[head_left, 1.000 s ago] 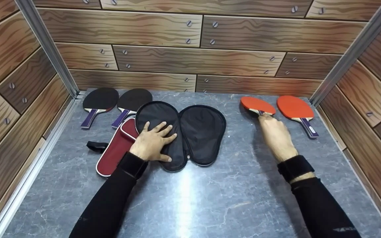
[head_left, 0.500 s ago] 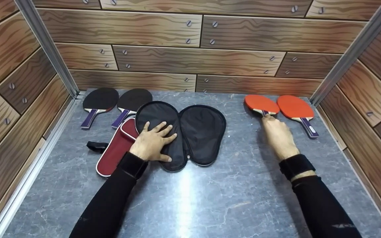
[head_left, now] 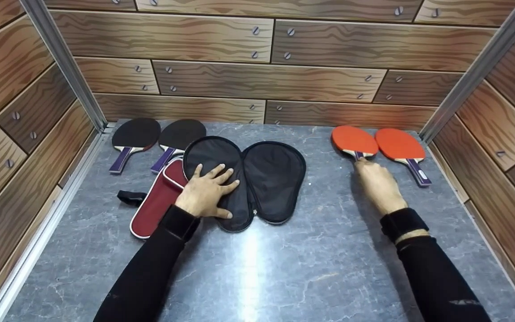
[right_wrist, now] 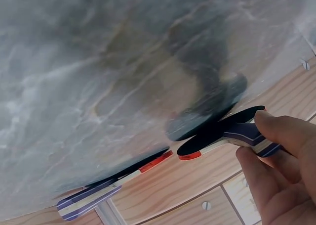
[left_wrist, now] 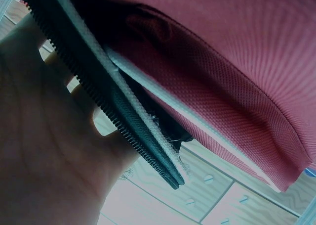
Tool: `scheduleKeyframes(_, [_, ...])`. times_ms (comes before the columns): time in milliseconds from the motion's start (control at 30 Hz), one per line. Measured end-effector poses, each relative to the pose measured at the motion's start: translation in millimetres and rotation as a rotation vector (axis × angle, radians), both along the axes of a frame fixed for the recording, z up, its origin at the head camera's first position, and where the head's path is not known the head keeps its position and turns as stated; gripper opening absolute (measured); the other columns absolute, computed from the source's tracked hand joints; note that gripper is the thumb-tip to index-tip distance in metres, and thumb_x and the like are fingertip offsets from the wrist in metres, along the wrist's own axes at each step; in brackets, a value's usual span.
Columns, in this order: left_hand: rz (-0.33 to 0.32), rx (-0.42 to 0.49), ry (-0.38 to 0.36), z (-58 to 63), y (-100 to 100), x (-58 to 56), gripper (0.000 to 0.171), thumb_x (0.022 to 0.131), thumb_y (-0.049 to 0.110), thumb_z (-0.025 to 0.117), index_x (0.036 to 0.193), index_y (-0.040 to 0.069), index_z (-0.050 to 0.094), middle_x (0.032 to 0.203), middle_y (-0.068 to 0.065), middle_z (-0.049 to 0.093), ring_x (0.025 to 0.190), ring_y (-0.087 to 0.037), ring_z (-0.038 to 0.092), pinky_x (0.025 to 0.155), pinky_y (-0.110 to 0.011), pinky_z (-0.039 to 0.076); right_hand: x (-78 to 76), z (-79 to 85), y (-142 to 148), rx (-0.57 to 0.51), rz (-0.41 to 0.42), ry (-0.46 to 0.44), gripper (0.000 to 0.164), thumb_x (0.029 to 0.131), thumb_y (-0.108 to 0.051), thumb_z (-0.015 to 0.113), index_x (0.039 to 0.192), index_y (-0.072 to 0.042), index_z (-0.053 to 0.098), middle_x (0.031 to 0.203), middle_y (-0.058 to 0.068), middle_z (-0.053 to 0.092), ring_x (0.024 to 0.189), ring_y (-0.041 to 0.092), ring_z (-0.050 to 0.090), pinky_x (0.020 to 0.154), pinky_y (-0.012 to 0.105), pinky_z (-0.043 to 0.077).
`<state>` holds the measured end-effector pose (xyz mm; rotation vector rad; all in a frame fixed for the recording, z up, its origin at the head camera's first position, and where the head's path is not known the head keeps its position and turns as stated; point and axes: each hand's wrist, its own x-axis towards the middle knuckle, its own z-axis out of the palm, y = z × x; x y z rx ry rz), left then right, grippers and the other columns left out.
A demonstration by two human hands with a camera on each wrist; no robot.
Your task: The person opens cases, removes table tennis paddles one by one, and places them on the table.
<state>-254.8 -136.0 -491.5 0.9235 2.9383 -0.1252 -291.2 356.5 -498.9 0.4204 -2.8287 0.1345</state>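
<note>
Fingers spread, my left hand (head_left: 206, 193) rests flat on the left half of an unzipped paddle case (head_left: 274, 183), whose black lining faces up. Its dark red outer cover (head_left: 155, 210) shows beside the hand, with a zip edge close up in the left wrist view. At the right, my right hand (head_left: 379, 185) pinches the purple handle of a table tennis paddle (head_left: 355, 139), red side up. The right wrist view shows thumb and fingers around that handle (right_wrist: 247, 136), the blade low near the tabletop. A second red paddle (head_left: 400, 144) lies just right of it.
Two black-faced paddles, one at the far left (head_left: 137, 134) and one beside it (head_left: 182, 135), lie near the back wall (head_left: 213, 80). A black strap (head_left: 131, 197) sticks out left of the red cover. Wood-patterned walls enclose the grey tabletop (head_left: 284, 273) on three sides.
My right hand has moved slightly right with the red paddle, which has turned flatter and come up beside the other red paddle. The left hand has stayed put.
</note>
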Motion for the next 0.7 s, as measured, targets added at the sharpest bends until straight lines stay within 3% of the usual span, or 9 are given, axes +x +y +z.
scheduleKeyframes(200, [-0.001, -0.001, 0.004, 1.2, 0.1, -0.3, 0.097, 0.095, 0.070, 0.087, 0.177, 0.027, 0.056, 0.190, -0.008, 0.045, 0.183, -0.034, 0.033, 0.140, -0.083, 0.032, -1.0, -4.3, 5.1, 0.027, 0.022, -0.016, 0.015, 0.111, 0.010, 0.056, 0.102, 0.008, 0.068, 0.097, 0.034, 0.077, 0.079, 0.063, 0.076, 0.062, 0.073, 0.063])
scheduleKeyframes(467, [-0.005, 0.026, -0.001, 2.9, -0.5, -0.4, 0.094, 0.096, 0.067, 0.088, 0.176, 0.026, 0.058, 0.190, -0.009, 0.045, 0.182, -0.035, 0.034, 0.139, -0.084, 0.032, -1.1, -7.2, 4.3, -0.018, 0.028, -0.054, 0.014, 0.111, 0.003, 0.064, 0.099, 0.006, 0.068, 0.096, 0.032, 0.077, 0.082, 0.063, 0.078, 0.065, 0.073, 0.062])
scheduleKeyframes(600, [-0.007, 0.028, -0.003, 3.8, -0.7, -0.9, 0.094, 0.097, 0.067, 0.087, 0.176, 0.026, 0.057, 0.190, -0.009, 0.045, 0.182, -0.035, 0.034, 0.139, -0.083, 0.033, -0.8, -2.0, -6.5, -0.079, -0.007, -0.078, 0.011, 0.109, -0.003, 0.068, 0.101, 0.003, 0.068, 0.101, 0.034, 0.079, 0.092, 0.064, 0.079, 0.073, 0.076, 0.063])
scheduleKeyframes(700, [-0.005, 0.033, -0.014, 4.7, -1.3, -1.3, 0.093, 0.098, 0.067, 0.086, 0.176, 0.027, 0.057, 0.190, -0.009, 0.044, 0.182, -0.034, 0.034, 0.139, -0.082, 0.034, 0.1, 2.8, -20.2, -0.097, 0.012, -0.090, 0.013, 0.109, -0.008, 0.072, 0.113, 0.004, 0.072, 0.115, 0.033, 0.081, 0.104, 0.063, 0.080, 0.087, 0.076, 0.066])
